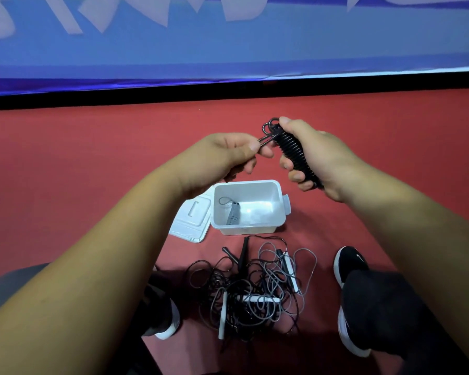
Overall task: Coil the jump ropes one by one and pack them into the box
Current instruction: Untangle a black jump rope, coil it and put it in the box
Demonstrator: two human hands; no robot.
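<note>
Left forearm point(106, 239) overlaps lid point(191, 223) corner; tangled ropes point(255, 288) between shoes point(348, 262); right grip point(317, 155) wraps black coil point(295, 150), left grip point(222, 155) pinches its loop point(267, 129).

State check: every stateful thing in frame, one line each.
Black jump rope: wound into a tight bundle, end loop loose.
Left hand: pinches the end loop.
Right hand: grips the wound bundle.
White plastic box: open, one coiled grey rope inside.
White lid: off, beside the box.
Loose black and grey ropes: tangled on the red floor.
</note>
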